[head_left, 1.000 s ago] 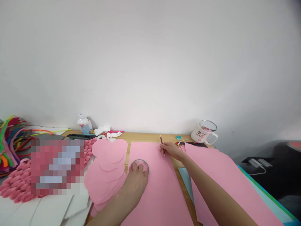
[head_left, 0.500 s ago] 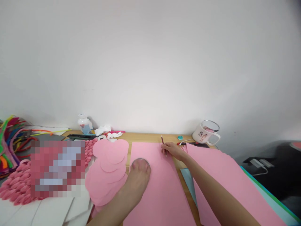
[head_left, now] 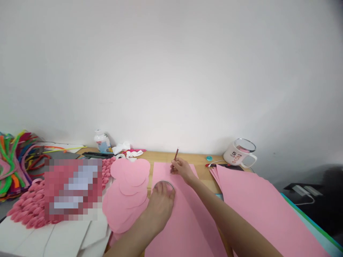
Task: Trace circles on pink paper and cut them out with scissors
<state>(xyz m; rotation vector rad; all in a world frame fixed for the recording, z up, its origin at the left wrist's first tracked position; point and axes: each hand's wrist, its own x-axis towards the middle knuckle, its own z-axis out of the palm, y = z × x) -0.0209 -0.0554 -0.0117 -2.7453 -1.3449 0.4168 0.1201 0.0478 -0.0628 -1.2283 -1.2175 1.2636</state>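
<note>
**Pencil [head_left: 176,154] held over pink sheet [head_left: 182,221]**

The pencil is pinched in the fingers of the right hand [head_left: 183,170] near the sheet's far end. Nearer, a grey-rimmed ring [head_left: 172,185] is partly covered by the bent fingers of the left hand [head_left: 161,205]; whether it is gripped or merely pressed cannot be told. Pink cut-outs [head_left: 122,210] are piled leftward.

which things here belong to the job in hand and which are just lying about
Belong, judging by the hands:
- pencil, in the right hand
- round-rimmed object, under the left hand
- pink sheet, beneath them
- probably the pink cut-outs alongside

Seemingly lying about:
- mug
- white bottle
- teal disc
- colourful strips
</note>
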